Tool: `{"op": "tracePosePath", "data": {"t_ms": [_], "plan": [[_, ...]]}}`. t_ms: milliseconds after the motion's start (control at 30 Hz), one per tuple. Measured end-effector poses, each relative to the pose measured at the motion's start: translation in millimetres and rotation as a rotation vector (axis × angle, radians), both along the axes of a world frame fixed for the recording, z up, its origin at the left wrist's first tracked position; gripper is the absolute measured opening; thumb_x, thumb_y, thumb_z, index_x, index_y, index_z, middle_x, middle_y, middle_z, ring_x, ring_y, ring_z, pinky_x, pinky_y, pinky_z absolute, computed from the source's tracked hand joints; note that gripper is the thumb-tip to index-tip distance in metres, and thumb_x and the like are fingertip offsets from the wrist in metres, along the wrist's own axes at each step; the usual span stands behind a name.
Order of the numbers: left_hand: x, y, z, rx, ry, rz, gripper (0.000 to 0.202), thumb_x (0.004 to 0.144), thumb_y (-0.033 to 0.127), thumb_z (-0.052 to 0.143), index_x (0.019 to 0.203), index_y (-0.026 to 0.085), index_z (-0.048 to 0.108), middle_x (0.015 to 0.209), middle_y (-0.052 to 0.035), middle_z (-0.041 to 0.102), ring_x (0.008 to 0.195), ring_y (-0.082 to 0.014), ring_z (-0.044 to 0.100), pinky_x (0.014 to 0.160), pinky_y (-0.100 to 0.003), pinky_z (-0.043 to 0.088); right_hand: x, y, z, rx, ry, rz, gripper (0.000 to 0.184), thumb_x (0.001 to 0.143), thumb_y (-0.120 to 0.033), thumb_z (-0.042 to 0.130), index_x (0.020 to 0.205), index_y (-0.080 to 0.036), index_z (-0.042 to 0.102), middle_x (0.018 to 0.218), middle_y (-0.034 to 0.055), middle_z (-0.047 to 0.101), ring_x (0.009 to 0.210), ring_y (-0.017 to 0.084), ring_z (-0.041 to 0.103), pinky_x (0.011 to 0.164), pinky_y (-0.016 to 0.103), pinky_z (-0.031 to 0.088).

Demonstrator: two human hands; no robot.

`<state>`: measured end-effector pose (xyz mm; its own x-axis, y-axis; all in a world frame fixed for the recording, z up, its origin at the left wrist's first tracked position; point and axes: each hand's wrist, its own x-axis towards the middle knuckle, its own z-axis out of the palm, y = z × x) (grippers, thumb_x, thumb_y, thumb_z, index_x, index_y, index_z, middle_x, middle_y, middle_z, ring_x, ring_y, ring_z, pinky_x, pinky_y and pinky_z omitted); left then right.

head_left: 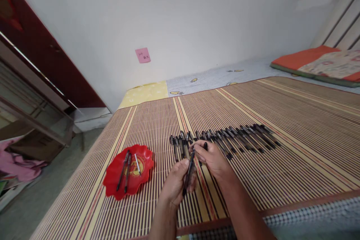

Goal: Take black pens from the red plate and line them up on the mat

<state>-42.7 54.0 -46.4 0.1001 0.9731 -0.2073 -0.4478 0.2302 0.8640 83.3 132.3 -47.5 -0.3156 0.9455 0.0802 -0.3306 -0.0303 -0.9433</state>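
Note:
My left hand (177, 180) is closed around a black pen (189, 172), which slants with its upper end toward my right hand. My right hand (210, 156) is pinched beside that end, and a black piece that looks like a pen cap (205, 146) sticks out between its fingers. Beyond both hands lies a long row of black pens (239, 138) side by side on the striped mat. To the left, a red scalloped plate (111, 170) carries two black pens (125, 174) and a thin white refill (137, 163).
The striped mat (157, 120) covers a bed against a white wall (197, 18). A pink note (143, 55) is stuck on the wall. A folded orange quilt (306, 58) rests at the far right. Left of the bed edge are the floor and a dark red door (53, 45).

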Motion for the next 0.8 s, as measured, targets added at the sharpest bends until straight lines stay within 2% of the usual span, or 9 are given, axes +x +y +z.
{"op": "tracePosePath", "data": {"t_ms": [167,367,533,600,700,800], "plan": [[-1.4,-0.3,-1.8,-0.045,-0.089,-0.041,0.040,0.077,0.051,0.074,0.072,0.018,0.052,0.047,0.0067,0.047,0.032,-0.0038,0.032,0.033,-0.017,0.020,1.6,-0.6,2.0,-0.099,0.131,0.029,0.030,0.074,-0.044,0.076,0.080,-0.016,0.068,0.060,-0.0026,0.059,0.043,0.005,0.028,0.043,0.022,0.018],[-1.8,0.8,-1.2,-0.033,-0.078,-0.058,0.039,0.079,0.051,0.072,0.074,0.016,0.054,0.048,0.0064,0.047,0.032,-0.0025,0.029,0.033,-0.017,0.017,4.0,4.5,-8.1,-0.085,0.147,-0.007,0.030,0.075,-0.044,0.076,0.084,-0.017,0.069,0.060,-0.0037,0.058,0.044,0.005,0.032,0.042,0.020,0.019],[-1.6,1.0,-1.1,-0.020,-0.089,-0.057,0.039,0.079,0.050,0.073,0.075,0.017,0.053,0.052,0.0065,0.049,0.033,-0.0018,0.028,0.033,-0.017,0.016,3.0,2.2,-2.5,-0.083,0.122,0.034,0.030,0.073,-0.042,0.079,0.084,-0.016,0.069,0.056,-0.0048,0.056,0.042,0.005,0.035,0.041,0.019,0.022],[-2.0,0.6,-1.1,-0.007,-0.068,-0.071,0.038,0.081,0.050,0.070,0.075,0.018,0.051,0.051,0.0072,0.047,0.033,-0.0018,0.027,0.033,-0.017,0.015,3.7,3.7,1.0,-0.101,0.167,-0.058,0.030,0.071,-0.042,0.080,0.081,-0.017,0.067,0.054,-0.0053,0.055,0.043,0.006,0.040,0.042,0.019,0.029],[-5.5,-0.9,-0.2,0.010,0.030,-0.113,0.037,0.083,0.050,0.069,0.076,0.019,0.050,0.052,0.0077,0.048,0.033,-0.0023,0.027,0.033,-0.018,0.015,13.7,11.1,3.5,-0.128,0.296,-0.358,0.032,0.066,-0.041,0.084,0.074,-0.018,0.062,0.060,-0.0044,0.058,0.050,0.008,0.050,0.049,0.021,0.042],[-14.1,-2.5,1.8,0.020,0.191,-0.170,0.038,0.082,0.051,0.069,0.074,0.019,0.049,0.051,0.0076,0.048,0.034,-0.0030,0.028,0.033,-0.019,0.015,34.7,20.7,1.7,-0.127,0.392,-0.624,0.034,0.064,-0.037,0.087,0.070,-0.019,0.059,0.063,-0.0054,0.057,0.053,0.007,0.050,0.051,0.020,0.044]]}}
